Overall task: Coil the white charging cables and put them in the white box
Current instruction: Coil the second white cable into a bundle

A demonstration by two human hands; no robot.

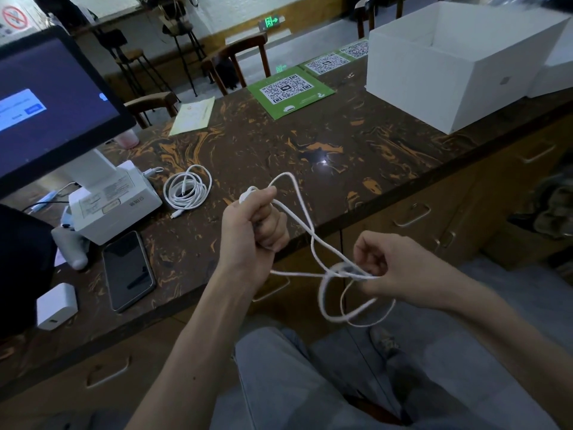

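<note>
both hands grip one white cable (305, 221): left hand (254, 225) fisted, right hand (376, 268) pinching. crossed loops may knot if pulled.

Both bare forearms are extending forward from the lower edge of view. The left hand (252, 223) is being held higher, fist curled and gripping a white cable (305, 212) — thumb on top. The right hand (383, 268) is sitting lower, fingers curled inward, pinching the same cable's loops.
</note>
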